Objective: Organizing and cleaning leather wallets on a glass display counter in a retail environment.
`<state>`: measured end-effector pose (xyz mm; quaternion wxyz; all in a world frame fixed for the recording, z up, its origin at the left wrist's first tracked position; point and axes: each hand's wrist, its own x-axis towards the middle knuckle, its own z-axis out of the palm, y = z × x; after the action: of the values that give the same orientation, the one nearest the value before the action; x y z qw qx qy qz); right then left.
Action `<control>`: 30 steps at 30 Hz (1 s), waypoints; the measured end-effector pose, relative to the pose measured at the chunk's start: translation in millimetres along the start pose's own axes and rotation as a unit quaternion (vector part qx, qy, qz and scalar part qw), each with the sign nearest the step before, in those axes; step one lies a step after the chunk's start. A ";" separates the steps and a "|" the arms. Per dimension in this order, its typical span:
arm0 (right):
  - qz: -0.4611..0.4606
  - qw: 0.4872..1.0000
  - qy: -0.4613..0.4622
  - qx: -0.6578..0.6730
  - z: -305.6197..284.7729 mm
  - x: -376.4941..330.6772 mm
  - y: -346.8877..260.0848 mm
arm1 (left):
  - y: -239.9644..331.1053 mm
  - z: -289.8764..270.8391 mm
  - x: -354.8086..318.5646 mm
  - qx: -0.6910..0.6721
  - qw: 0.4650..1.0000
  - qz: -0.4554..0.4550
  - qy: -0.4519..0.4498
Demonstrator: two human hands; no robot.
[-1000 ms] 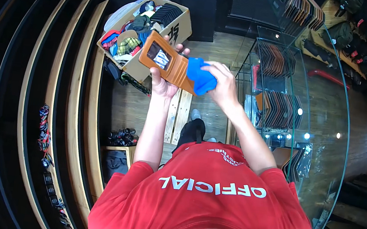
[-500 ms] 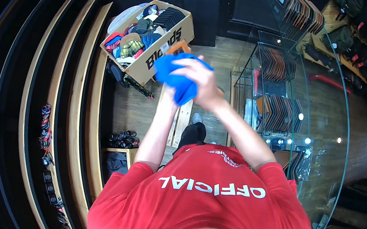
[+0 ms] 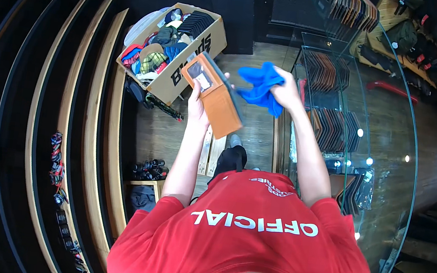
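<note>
Brown wallet [image 3: 220, 110] opened out, aloft, its window end overlapping the cardboard box [image 3: 164, 87] in view. Best, I judge: brace the leather from behind, use light strokes along the fold. Left hand [image 3: 198, 109] grips the wallet narrowly, thumb in front; right hand [image 3: 287, 93] closes round a bunched blue cloth [image 3: 263, 84], just beside it; contact unclear.

We reach both forearms [image 3: 185, 157] forward, left hand [image 3: 198, 109] gripping with thumb [image 3: 196, 89] extended, right hand [image 3: 286, 92] curled closed, apart.
</note>
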<state>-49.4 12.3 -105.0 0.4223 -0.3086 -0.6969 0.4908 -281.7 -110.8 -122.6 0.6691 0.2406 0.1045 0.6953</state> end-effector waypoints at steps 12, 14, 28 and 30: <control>-0.264 0.934 0.127 -0.202 19.4 -5.9 -63.5 | -28.0 26.9 20.5 0.233 0.966 -0.009 0.112; -0.276 0.921 0.202 -0.187 21.7 7.7 -69.0 | -30.4 28.7 22.7 0.235 0.967 -0.031 0.091; 0.010 0.995 0.036 -0.088 5.3 -68.2 -13.3 | 30.7 48.7 50.6 0.278 0.905 0.257 0.192; 0.168 0.950 0.108 0.240 18.3 -73.0 -21.0 | 27.0 55.7 43.8 0.265 0.906 0.270 0.191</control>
<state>-32.9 -63.9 -108.9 0.4683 -0.3620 -0.4467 0.6709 -278.6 -80.0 -53.4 0.3344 0.2907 0.3422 0.8286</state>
